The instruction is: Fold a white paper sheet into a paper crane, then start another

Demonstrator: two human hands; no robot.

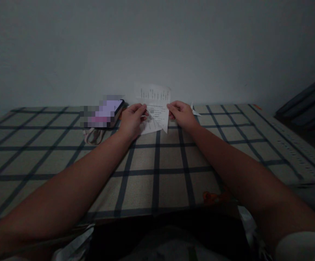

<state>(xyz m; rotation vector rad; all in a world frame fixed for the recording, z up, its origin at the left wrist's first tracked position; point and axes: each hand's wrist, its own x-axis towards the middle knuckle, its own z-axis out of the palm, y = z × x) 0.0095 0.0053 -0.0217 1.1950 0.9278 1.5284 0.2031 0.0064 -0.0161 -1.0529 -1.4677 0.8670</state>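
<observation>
A printed sheet of white paper (157, 108) is held up over the far middle of the table, with creases and an angled lower edge. My left hand (133, 117) pinches its left side between thumb and fingers. On the opposite side, my right hand (181, 112) grips the right edge the same way. Lines of small text cover the sheet, too small to read. Just left of my left hand, a phone (107, 112) with a lit, partly blurred screen leans at a tilt, and a pale strap loop (93, 136) lies in front of it.
A checked cloth (143, 156) covers the table, which reaches a plain wall (157, 47). A small white paper piece (195, 111) lies behind my right hand. Something orange (214, 197) sits at the near edge. Dark folded material (306, 105) stands at the far right.
</observation>
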